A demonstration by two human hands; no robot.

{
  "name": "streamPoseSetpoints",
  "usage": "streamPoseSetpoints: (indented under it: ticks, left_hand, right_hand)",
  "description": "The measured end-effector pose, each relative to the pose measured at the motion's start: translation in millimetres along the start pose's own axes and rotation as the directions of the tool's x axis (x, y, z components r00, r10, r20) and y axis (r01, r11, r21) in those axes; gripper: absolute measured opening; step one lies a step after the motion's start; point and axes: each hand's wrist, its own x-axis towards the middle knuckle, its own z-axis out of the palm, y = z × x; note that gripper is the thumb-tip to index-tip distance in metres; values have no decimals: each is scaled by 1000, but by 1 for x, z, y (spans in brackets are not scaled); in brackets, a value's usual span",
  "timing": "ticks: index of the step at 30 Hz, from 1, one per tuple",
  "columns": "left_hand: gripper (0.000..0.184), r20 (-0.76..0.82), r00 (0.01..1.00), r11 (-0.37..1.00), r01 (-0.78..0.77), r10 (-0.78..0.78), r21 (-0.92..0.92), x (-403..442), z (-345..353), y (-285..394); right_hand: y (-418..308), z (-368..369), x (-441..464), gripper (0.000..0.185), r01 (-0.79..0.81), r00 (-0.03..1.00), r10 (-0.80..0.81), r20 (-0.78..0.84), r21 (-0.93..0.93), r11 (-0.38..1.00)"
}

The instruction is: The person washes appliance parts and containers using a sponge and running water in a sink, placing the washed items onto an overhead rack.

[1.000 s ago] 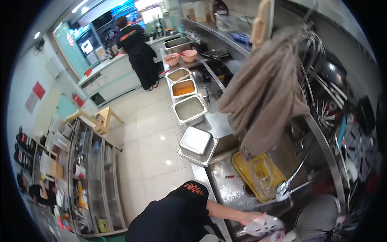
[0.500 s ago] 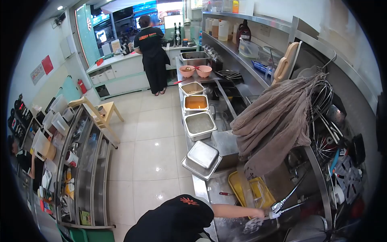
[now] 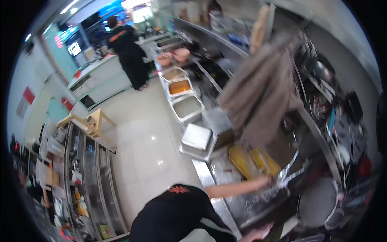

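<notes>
My left hand (image 3: 263,183) reaches over the sink (image 3: 258,201), its blurred fingers closed at the white-tipped end of a chrome faucet (image 3: 283,177). Splashing water shows just below it. Yellow trays or baskets (image 3: 240,161) lie in the sink beyond that hand. At the bottom edge my right hand (image 3: 257,234) is partly cut off and smeared by motion. Something whitish shows at its fingers, but I cannot make out what it is. A large round metal pan or strainer (image 3: 318,201) stands to the right.
An upturned metal pan (image 3: 196,136) sits on the counter edge, with food pans (image 3: 187,108) beyond. A brown cloth (image 3: 262,92) hangs over the sink. Whisks and utensils hang at right. A shelf rack (image 3: 86,181) stands left; a person (image 3: 125,52) stands at the far counter.
The view has tilted and blurred. My right hand has come into sight at the bottom, along with the round metal pan or strainer. My left hand stays at the faucet end.
</notes>
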Motion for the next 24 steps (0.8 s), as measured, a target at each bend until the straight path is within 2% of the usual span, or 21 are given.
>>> streamPoseSetpoints:
  ticks: [1,2,3,4,5,6,7,8,9,11,13,16,19,21,23,24]
  left_hand:
    - [17,116,993,995,-48,38,82,0,-23,-1]
    - [19,229,970,982,-112,76,151,-11,-42,13]
    - [15,191,981,998,32,-43,60,-24,-45,35]
    - [11,149,976,985,169,-161,-42,-37,-48,57]
    - [14,193,970,984,164,-148,-71,-30,-67,51]
    - [17,171,899,842,438,-404,-315,-37,-61,50]
    - [18,194,873,802,487,-447,-346,-36,-78,62]
    - [22,315,878,810,462,-360,-361,-30,-95,59]
    - [28,198,907,833,420,-372,-361,-35,-97,71]
    - [31,260,896,813,439,-361,-382,-39,-106,79]
    - [31,331,911,851,366,-245,-376,-40,-99,78]
    - [30,311,905,867,387,-291,-314,-31,-76,56]
    - [32,457,844,809,463,-279,-362,-11,-44,20]
    - [33,403,842,761,514,-358,-396,4,-22,0]
    - [34,335,854,736,516,-399,-438,16,2,-11]
    - [35,292,868,737,496,-402,-460,20,12,-16]
  right_hand:
    - [-41,22,-27,36,-108,984,88,-152,-132,985]
    - [-37,14,-30,36,56,997,-63,-41,-163,985]
    - [-34,10,-31,33,33,996,-39,-75,-83,996]
    - [-30,-3,-24,30,-92,992,84,-91,-90,992]
    - [-52,17,-38,28,-100,991,101,-88,10,995]
    - [-52,-17,-34,32,-90,991,89,-98,-1,996]
    - [-46,-10,-32,31,-99,979,96,-182,-8,995]
    - [-33,-15,-25,30,-27,978,24,-207,-12,1000]
    - [-26,-19,-22,29,-4,978,4,-209,-4,1000]
    - [-31,-22,-26,31,-28,984,31,-177,15,999]
    - [-32,-20,-26,32,24,980,-20,-200,21,999]
    - [-31,-19,-25,33,74,975,-68,-211,22,997]
    - [-32,-16,-24,32,48,975,-37,-218,45,998]
    - [-25,-23,-21,31,-21,979,30,-200,43,999]
    - [-34,-9,-29,28,62,968,-44,-247,64,996]
    - [-37,-6,-31,28,44,966,-29,-259,50,998]
